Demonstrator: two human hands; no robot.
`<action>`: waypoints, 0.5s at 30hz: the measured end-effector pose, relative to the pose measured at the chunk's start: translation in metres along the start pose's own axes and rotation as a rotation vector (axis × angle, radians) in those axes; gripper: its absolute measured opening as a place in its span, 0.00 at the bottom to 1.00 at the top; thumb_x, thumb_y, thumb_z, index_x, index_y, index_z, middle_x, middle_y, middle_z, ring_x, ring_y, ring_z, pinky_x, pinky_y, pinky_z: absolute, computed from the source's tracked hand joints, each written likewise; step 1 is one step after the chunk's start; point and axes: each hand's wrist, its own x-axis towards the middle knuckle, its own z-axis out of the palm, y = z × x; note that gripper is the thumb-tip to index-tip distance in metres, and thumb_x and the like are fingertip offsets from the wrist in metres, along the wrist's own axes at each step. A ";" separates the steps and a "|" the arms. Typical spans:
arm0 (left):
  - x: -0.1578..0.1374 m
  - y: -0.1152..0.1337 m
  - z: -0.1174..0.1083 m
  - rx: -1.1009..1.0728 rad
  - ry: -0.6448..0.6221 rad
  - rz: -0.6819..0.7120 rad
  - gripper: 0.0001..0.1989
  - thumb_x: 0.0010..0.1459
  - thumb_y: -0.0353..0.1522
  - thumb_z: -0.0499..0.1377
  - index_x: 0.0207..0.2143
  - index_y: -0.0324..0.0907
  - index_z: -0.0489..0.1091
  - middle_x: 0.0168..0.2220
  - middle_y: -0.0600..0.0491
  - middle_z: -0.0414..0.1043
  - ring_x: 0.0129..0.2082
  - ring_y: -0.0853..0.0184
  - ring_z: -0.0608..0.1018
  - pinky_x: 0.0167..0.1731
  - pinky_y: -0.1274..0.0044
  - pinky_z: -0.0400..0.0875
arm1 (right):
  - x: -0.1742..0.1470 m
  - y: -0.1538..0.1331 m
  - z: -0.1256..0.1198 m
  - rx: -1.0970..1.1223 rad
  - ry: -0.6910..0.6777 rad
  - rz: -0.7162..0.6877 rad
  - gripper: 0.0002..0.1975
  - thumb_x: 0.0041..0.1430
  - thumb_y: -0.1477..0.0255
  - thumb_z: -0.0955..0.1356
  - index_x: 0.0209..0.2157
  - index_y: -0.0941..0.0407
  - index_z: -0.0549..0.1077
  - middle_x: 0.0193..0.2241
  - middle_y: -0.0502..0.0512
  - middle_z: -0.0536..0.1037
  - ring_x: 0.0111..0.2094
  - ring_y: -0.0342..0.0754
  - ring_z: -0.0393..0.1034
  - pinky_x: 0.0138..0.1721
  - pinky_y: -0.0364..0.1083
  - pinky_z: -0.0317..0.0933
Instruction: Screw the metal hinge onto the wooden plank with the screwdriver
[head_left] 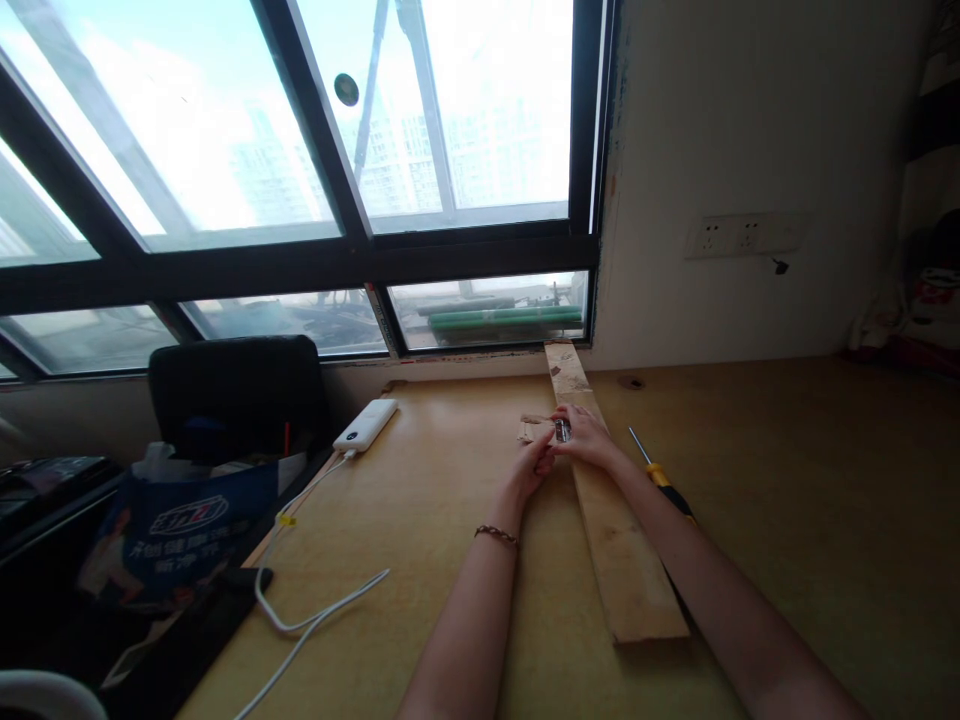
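Observation:
A long wooden plank (622,560) lies lengthwise on the table, its far end close to the window. A short piece of wood (531,428) juts out from the plank's left side near my hands. Between my fingertips is a small shiny metal piece (562,430), whose exact kind I cannot make out. My left hand (534,465) is closed, thumb against the metal piece from the near side. Over the plank, my right hand (586,435) has its fingers bent onto the same piece from the right. A yellow-and-black screwdriver (660,478) lies just right of my right forearm.
The wooden table (442,480) stands against the wall and window. On its left edge rests a white power bank (366,425) with a white cable (315,615) trailing forward. A black chair (236,395) and a blue bag (187,530) are beside the table.

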 end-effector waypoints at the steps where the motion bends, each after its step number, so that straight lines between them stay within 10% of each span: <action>1: 0.001 -0.002 0.001 0.017 0.021 0.029 0.18 0.39 0.39 0.65 0.23 0.39 0.60 0.13 0.64 0.52 0.10 0.84 0.50 0.09 0.88 0.39 | 0.000 0.000 0.000 -0.001 -0.002 -0.005 0.32 0.34 0.63 0.73 0.44 0.56 0.66 0.45 0.58 0.70 0.48 0.53 0.62 0.50 0.52 0.53; 15: 0.007 -0.012 0.012 0.058 0.206 0.202 0.13 0.39 0.35 0.61 0.26 0.40 0.62 0.13 0.64 0.51 0.10 0.82 0.51 0.10 0.85 0.39 | 0.001 0.005 -0.003 0.117 -0.011 -0.040 0.34 0.34 0.66 0.73 0.47 0.56 0.64 0.43 0.56 0.72 0.48 0.53 0.62 0.50 0.52 0.54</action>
